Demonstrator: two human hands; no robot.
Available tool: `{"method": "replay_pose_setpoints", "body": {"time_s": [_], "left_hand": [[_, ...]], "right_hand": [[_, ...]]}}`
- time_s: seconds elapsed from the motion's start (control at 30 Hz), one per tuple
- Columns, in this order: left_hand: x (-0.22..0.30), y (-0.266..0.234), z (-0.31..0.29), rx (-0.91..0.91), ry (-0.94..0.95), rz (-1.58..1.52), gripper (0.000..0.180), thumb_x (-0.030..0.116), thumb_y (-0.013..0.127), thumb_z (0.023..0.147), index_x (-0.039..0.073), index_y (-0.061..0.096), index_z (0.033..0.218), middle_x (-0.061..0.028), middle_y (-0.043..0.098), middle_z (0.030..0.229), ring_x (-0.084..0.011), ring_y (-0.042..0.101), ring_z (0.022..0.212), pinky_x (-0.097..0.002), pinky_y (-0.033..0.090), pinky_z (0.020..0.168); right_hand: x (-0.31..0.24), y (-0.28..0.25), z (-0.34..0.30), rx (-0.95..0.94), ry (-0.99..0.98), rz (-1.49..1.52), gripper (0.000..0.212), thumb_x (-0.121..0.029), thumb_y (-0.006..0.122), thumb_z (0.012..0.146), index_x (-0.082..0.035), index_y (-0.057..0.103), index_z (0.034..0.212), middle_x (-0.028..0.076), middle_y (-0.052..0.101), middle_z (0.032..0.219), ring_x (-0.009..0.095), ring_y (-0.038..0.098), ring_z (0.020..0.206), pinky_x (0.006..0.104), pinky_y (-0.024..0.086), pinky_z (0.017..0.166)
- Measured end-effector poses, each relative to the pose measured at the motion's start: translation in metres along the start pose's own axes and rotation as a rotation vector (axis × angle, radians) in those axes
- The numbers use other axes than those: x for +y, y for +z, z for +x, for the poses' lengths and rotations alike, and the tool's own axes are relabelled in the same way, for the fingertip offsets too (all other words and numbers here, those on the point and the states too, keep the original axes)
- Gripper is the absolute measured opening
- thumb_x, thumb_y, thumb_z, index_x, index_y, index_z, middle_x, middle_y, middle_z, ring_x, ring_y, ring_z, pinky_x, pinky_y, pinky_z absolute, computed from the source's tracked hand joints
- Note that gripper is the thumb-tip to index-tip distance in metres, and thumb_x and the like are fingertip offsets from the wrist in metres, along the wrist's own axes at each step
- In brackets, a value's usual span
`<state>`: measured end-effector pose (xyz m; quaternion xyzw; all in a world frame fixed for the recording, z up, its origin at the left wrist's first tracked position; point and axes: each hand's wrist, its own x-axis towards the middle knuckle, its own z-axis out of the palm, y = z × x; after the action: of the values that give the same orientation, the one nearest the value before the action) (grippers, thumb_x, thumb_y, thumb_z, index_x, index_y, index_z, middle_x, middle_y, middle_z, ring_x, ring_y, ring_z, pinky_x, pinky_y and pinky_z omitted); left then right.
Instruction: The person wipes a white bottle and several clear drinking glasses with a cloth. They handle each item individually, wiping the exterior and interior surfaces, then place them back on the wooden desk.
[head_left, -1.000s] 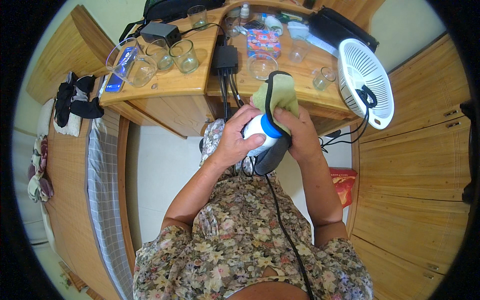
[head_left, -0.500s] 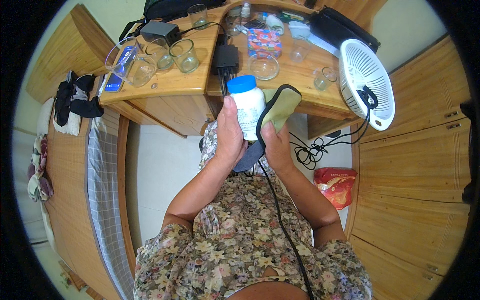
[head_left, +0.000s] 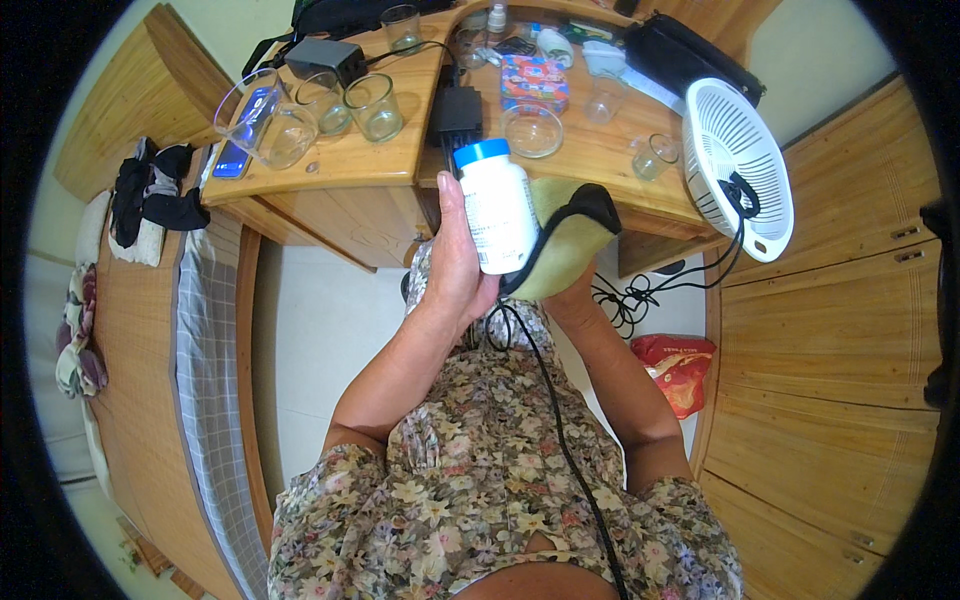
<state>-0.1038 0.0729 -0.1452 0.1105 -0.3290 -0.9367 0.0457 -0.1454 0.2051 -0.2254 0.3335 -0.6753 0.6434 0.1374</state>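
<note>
**Bottle upright in left hand, cloth against its right side**

While the left hand (head_left: 458, 268) wraps the white bottle (head_left: 498, 215), thumb and fingers are pressed around its lower body from the left; the blue cap (head_left: 481, 152) points up toward the wooden desk (head_left: 590, 160). Long axis runs nearly vertical in the head view. Right hand (head_left: 572, 292) sits beneath a yellow-green cloth (head_left: 560, 245), mostly hidden; it appears closed on the cloth, which touches the bottle's right flank. Bottle is held just below the desk edge, in front of the chest. Both hands equally near.
</note>
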Motion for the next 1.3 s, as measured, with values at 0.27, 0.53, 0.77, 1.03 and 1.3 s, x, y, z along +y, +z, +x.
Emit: {"method": "replay_pose_setpoints", "body": {"time_s": [0.27, 0.53, 0.77, 1.03, 1.3], "left_hand": [[-0.009, -0.007, -0.001, -0.096, 0.091, 0.17, 0.065, 0.058, 0.028, 0.106, 0.004, 0.052, 0.133, -0.0094, 0.064, 0.116, -0.0167, 0.064, 0.103, -0.0331, 0.053, 0.09], [-0.016, -0.012, -0.005, -0.13, 0.119, 0.383, 0.068, 0.058, 0.023, 0.107, 0.002, 0.048, 0.136, -0.0076, 0.061, 0.116, -0.0131, 0.057, 0.103, -0.0289, 0.048, 0.09], [-0.016, -0.008, -0.003, -0.028, 0.169, 0.422, 0.065, 0.055, 0.023, 0.108, 0.001, 0.054, 0.126, -0.0081, 0.062, 0.111, -0.0137, 0.057, 0.101, -0.029, 0.048, 0.09], [-0.014, -0.013, 0.0, -0.044, 0.12, 0.293, 0.07, 0.062, 0.029, 0.104, 0.003, 0.048, 0.138, -0.0134, 0.06, 0.127, -0.0217, 0.06, 0.116, -0.0351, 0.047, 0.101], [-0.017, -0.01, 0.002, -0.12, 0.111, 0.309, 0.065, 0.056, 0.031, 0.105, 0.003, 0.044, 0.141, -0.0134, 0.061, 0.126, -0.0219, 0.06, 0.114, -0.0369, 0.048, 0.1]], "right_hand": [[-0.046, -0.007, 0.016, 0.048, 0.319, 0.252, 0.032, -0.017, 0.064, 0.09, 0.001, 0.059, 0.115, 0.007, 0.065, 0.104, 0.016, 0.061, 0.099, 0.032, 0.048, 0.089], [-0.07, -0.008, 0.042, 0.214, 0.695, 0.526, 0.03, -0.025, 0.06, 0.098, -0.002, 0.063, 0.117, 0.003, 0.066, 0.103, 0.012, 0.062, 0.092, 0.0283, 0.05, 0.083], [-0.066, 0.003, 0.03, 0.177, 0.679, 0.42, 0.034, -0.024, 0.061, 0.097, 0.001, 0.061, 0.119, 0.009, 0.066, 0.112, 0.017, 0.062, 0.103, 0.0323, 0.048, 0.092], [-0.055, 0.014, 0.008, 0.02, 0.332, 0.193, 0.071, -0.016, 0.082, 0.075, 0.0, 0.046, 0.134, 0.011, 0.06, 0.121, 0.022, 0.057, 0.117, 0.0379, 0.045, 0.102], [-0.053, 0.003, -0.003, 0.115, 0.535, 0.466, 0.039, -0.024, 0.054, 0.098, 0.0, 0.053, 0.127, 0.008, 0.061, 0.118, 0.017, 0.057, 0.108, 0.0353, 0.045, 0.097]]}}
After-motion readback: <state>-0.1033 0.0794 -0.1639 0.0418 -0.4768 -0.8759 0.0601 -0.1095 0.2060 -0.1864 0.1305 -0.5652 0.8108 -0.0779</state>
